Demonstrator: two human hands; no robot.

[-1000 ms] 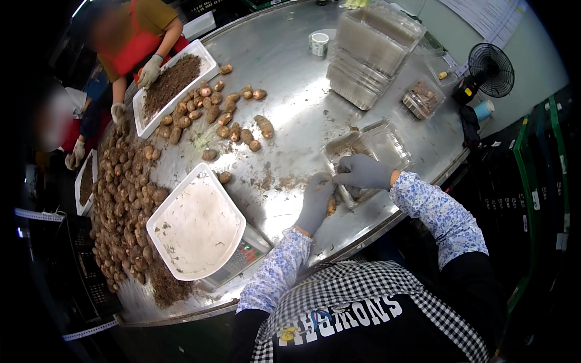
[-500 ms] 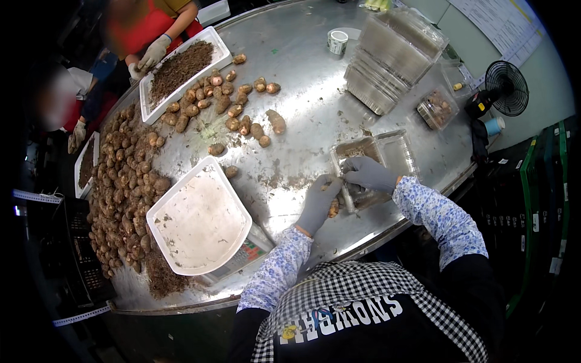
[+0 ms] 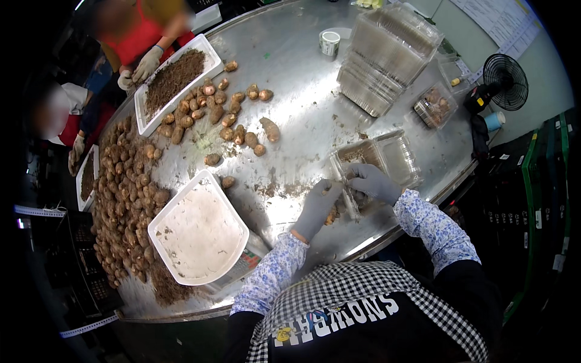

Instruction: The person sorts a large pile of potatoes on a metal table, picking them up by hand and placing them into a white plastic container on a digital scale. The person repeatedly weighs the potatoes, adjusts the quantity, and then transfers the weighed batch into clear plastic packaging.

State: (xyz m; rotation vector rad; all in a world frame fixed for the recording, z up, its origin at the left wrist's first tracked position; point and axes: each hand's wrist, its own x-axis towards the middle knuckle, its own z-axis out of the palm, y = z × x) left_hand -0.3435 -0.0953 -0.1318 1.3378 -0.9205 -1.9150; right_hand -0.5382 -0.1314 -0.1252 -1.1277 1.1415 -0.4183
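Note:
My left hand [image 3: 318,204], in a grey glove, is closed at the near-left edge of an open clear clamshell container [image 3: 396,157]; what its fingers grip is hidden. A brown tuber [image 3: 331,216] shows just beside and below it. My right hand [image 3: 370,181], also gloved, has curled fingers over the container's near part, close to my left hand; anything pinched there is too hidden to name. Dark soil-like bits [image 3: 357,154] lie in the container.
A white tray on a scale [image 3: 196,230], heaped tubers [image 3: 127,199] and scattered tubers lie left. Soil trays [image 3: 172,85] stand near two co-workers [image 3: 139,42]. Stacked clear containers [image 3: 387,54], a filled container [image 3: 436,106] and a fan [image 3: 505,81] are at back right.
My hands stay close together at the container with only small shifts. The upper co-worker's gloved hands have come together at the soil tray's left end. The view has shifted slightly.

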